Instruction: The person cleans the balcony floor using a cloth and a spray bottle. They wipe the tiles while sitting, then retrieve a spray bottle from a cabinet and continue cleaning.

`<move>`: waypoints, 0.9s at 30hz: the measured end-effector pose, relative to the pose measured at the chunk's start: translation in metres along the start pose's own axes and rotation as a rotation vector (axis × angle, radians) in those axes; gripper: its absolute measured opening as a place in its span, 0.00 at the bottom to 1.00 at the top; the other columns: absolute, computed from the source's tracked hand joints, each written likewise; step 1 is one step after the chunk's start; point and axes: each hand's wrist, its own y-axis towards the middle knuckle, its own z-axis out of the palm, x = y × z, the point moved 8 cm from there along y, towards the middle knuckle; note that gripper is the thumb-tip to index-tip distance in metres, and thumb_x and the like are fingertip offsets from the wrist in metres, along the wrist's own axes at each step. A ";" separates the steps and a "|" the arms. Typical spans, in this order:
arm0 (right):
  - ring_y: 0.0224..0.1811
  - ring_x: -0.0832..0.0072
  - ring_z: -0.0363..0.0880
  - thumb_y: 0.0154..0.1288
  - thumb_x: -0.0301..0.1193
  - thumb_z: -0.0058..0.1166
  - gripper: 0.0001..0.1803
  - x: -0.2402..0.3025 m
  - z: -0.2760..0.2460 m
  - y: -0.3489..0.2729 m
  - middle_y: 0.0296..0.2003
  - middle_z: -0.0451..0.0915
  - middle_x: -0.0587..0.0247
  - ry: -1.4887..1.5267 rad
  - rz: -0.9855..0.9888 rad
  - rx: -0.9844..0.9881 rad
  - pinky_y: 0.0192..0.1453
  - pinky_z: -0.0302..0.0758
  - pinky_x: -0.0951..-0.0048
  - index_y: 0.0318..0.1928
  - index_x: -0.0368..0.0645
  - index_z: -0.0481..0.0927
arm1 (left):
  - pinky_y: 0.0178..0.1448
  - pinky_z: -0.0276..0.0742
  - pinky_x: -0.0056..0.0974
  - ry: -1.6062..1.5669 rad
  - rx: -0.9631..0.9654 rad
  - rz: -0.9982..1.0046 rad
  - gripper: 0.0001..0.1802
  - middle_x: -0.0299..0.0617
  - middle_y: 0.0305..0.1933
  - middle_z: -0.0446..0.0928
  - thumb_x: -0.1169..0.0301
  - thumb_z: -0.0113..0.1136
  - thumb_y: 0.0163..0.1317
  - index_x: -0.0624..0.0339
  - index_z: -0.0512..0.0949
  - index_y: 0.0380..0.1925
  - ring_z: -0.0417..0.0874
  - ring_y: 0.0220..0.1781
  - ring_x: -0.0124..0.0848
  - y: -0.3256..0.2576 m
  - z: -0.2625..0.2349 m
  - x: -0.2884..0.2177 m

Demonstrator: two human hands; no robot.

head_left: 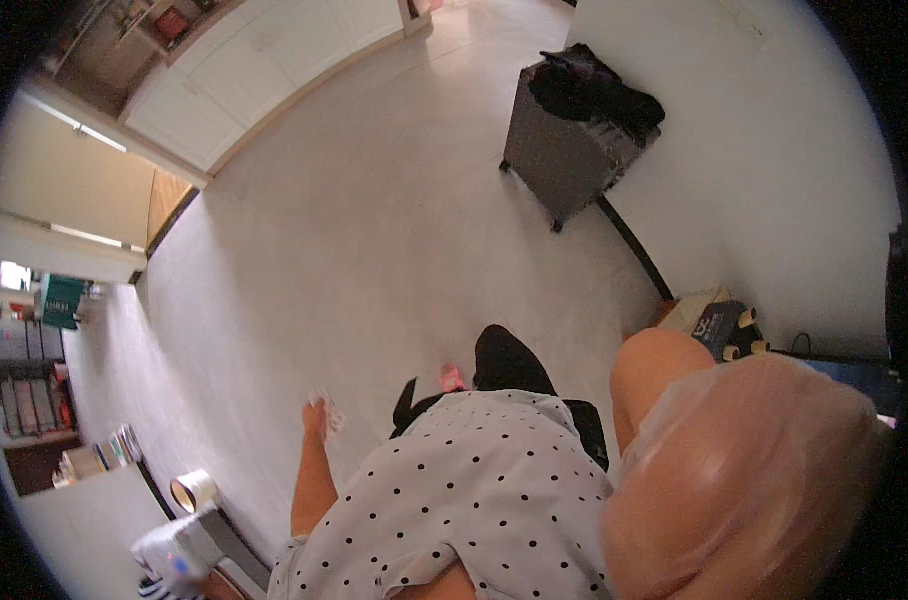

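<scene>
My left hand [321,414] hangs down at my side over the grey floor [374,250], small in the picture, with a bit of pale clear plastic on its fingers. Whether it grips anything is too small to tell. My right hand [749,480] is raised very close to the camera at the lower right. It is blurred and wrapped in thin clear plastic like a disposable glove, with the bare forearm [654,370] above it. Nothing is seen held in it. My white shirt with black dots [474,490] fills the lower middle.
A dark grey suitcase [569,155] with black cloth on top stands against the white wall [754,150]. A cardboard box [716,320] of small items sits by the wall. A tape roll [194,490] and a white shoe [174,555] lie at the lower left. White cabinets [254,70] stand far back.
</scene>
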 end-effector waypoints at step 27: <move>0.11 0.84 0.52 0.53 0.28 0.55 0.11 -0.597 -0.423 0.336 0.12 0.58 0.74 -0.082 -0.003 -0.036 0.15 0.46 0.80 0.28 0.50 0.65 | 0.51 0.71 0.49 0.826 0.411 0.049 0.19 0.55 0.45 0.76 0.66 0.49 0.57 0.63 0.74 0.48 0.76 0.46 0.49 0.410 0.228 -0.506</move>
